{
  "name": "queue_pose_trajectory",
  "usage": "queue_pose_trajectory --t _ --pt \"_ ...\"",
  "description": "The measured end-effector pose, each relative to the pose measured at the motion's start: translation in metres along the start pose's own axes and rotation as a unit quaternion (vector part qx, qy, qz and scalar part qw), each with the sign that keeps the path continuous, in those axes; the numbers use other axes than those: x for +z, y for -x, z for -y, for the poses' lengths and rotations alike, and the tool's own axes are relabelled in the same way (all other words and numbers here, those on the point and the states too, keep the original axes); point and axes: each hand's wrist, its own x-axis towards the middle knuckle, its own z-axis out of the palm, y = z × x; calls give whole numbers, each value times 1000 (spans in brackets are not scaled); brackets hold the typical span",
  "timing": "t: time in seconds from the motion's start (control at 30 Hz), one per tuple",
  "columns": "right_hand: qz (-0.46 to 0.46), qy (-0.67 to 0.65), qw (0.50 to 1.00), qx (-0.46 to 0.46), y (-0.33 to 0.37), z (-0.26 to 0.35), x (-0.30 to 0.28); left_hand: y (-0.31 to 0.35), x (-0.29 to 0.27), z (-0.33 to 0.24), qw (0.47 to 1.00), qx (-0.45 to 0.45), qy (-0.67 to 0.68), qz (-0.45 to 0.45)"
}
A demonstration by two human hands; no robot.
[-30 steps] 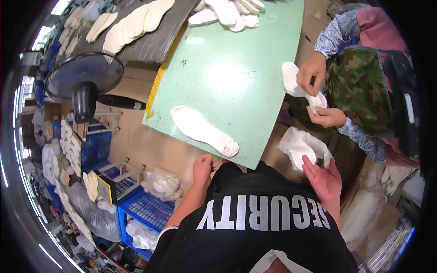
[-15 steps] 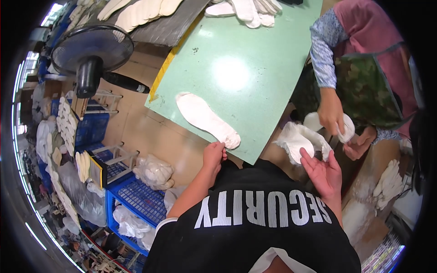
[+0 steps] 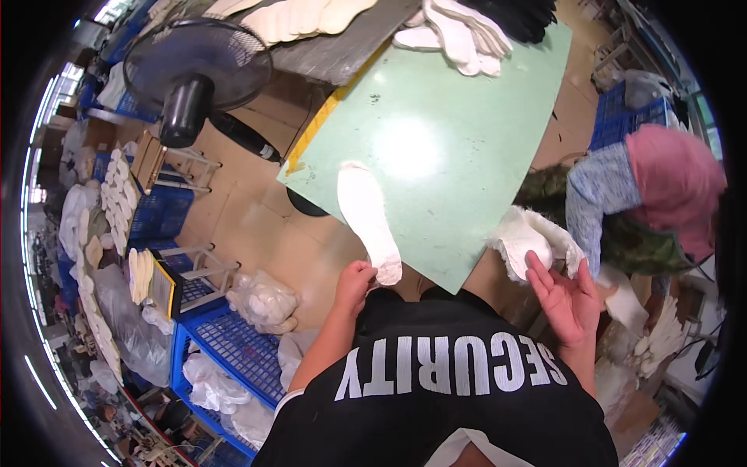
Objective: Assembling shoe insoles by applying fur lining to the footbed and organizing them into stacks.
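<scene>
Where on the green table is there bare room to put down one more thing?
On the green table, the middle is bare, between the white insole at the left hand and the white pile; so is the near corner, right of that insole. It is crowded at the far end, where the white pile and the black pile lie.

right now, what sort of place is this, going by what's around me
Probably a workshop or small factory, perhaps for shoe parts: white insoles are piled on a green table, cream insoles line a dark table, and plastic bags fill a blue crate.
</scene>
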Motion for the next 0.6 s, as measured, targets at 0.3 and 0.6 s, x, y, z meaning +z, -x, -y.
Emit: queue_pose_trajectory --t 0.3,0.6 --pt "73 108 988 89 -44 -111 71 68 -125 -56 973 69 185 116" --pt "124 155 920 337 -132 -293 129 126 -260 -34 938 175 300 -24"
